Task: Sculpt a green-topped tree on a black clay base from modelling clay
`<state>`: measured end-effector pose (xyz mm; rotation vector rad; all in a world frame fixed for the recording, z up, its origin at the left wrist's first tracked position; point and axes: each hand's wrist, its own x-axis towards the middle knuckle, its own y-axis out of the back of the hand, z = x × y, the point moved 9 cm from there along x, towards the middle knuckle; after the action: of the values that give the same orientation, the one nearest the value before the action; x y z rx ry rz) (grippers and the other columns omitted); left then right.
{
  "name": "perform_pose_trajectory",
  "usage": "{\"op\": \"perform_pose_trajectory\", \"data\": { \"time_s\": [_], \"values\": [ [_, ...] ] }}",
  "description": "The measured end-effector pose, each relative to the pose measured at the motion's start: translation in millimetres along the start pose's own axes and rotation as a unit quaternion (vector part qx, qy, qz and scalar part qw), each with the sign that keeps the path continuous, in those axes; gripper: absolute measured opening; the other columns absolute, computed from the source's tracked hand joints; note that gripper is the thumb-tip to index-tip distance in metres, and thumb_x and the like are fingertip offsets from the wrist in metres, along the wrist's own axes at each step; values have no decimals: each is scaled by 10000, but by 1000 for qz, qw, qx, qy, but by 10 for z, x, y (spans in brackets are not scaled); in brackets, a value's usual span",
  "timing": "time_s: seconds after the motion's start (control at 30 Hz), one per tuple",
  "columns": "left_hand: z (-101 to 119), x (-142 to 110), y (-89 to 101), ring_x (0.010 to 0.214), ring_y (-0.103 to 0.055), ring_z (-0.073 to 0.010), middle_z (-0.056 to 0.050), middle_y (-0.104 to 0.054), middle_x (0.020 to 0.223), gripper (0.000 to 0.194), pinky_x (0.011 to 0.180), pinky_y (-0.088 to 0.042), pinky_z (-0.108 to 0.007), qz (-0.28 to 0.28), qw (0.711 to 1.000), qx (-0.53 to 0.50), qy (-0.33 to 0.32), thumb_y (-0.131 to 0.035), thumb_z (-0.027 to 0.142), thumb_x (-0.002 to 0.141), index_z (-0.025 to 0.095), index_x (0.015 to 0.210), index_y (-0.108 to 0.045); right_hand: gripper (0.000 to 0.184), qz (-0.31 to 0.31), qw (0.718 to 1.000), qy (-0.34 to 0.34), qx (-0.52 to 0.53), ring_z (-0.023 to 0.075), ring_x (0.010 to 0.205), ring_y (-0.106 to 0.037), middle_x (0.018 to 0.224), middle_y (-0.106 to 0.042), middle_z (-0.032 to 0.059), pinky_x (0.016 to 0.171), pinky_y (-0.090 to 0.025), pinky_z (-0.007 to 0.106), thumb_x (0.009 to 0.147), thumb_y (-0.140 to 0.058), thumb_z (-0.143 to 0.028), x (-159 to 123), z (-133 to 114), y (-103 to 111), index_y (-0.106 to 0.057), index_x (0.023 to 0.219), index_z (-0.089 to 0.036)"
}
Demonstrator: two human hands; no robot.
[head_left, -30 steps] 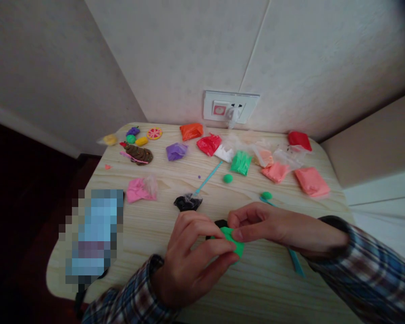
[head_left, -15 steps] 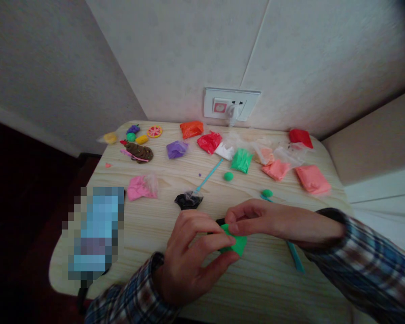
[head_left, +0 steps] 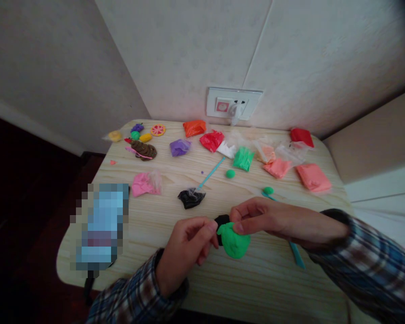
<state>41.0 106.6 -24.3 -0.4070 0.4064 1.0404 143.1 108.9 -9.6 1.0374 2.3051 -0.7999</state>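
Observation:
A flattened green clay piece (head_left: 235,243) with a black clay lump (head_left: 221,221) stuck to its far left side sits just above the wooden table (head_left: 249,288), near its front. My right hand (head_left: 273,221) pinches the green piece's top edge between thumb and fingers. My left hand (head_left: 189,247) is curled, its fingertips touching the black lump at the left side of the piece.
Bags of coloured clay lie along the back: orange (head_left: 194,128), red (head_left: 211,140), purple (head_left: 179,147), green (head_left: 243,158), pink (head_left: 313,177). A black clay bag (head_left: 191,197) and a teal stick (head_left: 211,173) lie just beyond my hands. Finished clay figures (head_left: 143,150) sit back left. A blurred-out object (head_left: 101,225) lies at the left edge.
My left hand has let go of the green clay's front and drawn back left, uncovering the piece. My right hand keeps its pinch. The view shifted slightly.

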Motion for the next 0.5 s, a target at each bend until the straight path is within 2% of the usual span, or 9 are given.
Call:
{"op": "perform_pose_trajectory", "data": {
  "time_s": [0.17, 0.33, 0.5],
  "values": [
    [26, 71, -86, 336, -245, -22, 83, -406, 435, 361, 335, -131, -165, -52, 994, -65, 65, -563, 510, 749, 153, 709, -533, 303, -16, 998, 17, -66, 117, 647, -435, 632, -528, -36, 669, -326, 272, 706, -694, -466, -5, -23, 23, -639, 680, -169],
    [-18, 110, -156, 375, -189, -15, 113, -309, 435, 337, 364, -82, -181, -110, 982, -111, 111, -675, 453, 705, 156, 704, -517, 377, 1, 994, 30, -102, 132, 686, -439, 673, -519, -16, 689, -332, 282, 765, -597, -539, -53, -65, 61, -625, 691, -170],
    [-48, 95, -227, 380, -146, -12, 116, -260, 449, 361, 379, -33, -208, -151, 969, -136, 144, -681, 447, 714, 162, 662, -467, 355, 10, 996, 23, -90, 126, 653, -429, 644, -509, -24, 668, -343, 280, 724, -643, -530, -79, -33, 89, -607, 665, -182]
  ]
}}
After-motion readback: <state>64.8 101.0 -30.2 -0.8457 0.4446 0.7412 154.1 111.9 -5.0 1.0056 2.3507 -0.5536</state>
